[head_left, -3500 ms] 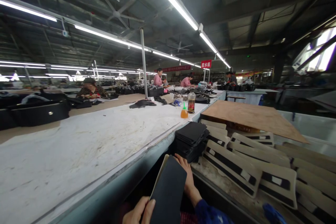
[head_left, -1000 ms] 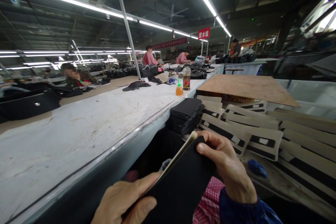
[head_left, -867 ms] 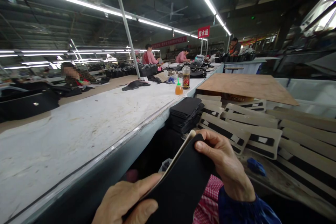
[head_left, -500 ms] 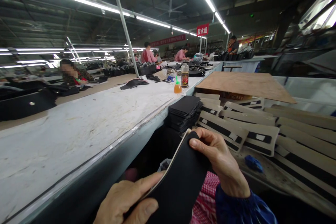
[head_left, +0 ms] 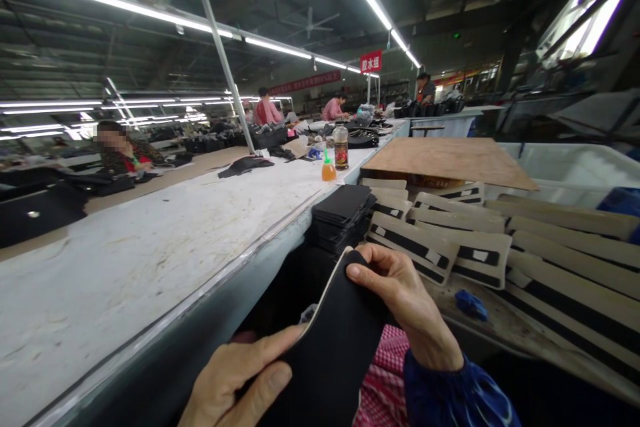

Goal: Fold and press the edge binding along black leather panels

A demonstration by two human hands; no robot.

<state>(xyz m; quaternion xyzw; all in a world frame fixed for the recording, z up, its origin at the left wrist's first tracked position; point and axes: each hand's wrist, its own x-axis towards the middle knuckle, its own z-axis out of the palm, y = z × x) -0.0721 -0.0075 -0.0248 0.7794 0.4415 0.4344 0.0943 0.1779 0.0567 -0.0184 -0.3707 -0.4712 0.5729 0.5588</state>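
Note:
Between my hands is a black flat panel (head_left: 335,340) with a pale edge along its left side, tilted and slightly curved. My left hand (head_left: 240,373) grips its lower left edge, thumb on the black face and index finger along the pale edge. At the top corner, my right hand (head_left: 395,287) pinches the panel, thumb in front and fingers behind. The panel's lower end runs out of view. Just beyond it stands a stack of black rectangular pieces (head_left: 343,207). Right of my right hand lie several beige panels with black strips (head_left: 415,243).
A long white-covered table (head_left: 150,240) runs along the left, bearing a small orange bottle with a green nozzle (head_left: 329,170) and a dark-labelled bottle (head_left: 341,150). A brown board (head_left: 445,160) lies beyond the beige panels. A blue scrap (head_left: 471,305) sits at right. Several people work farther off.
The view has turned slightly to the right, so the surroundings sit farther left. Both hands keep the same hold on the black panel.

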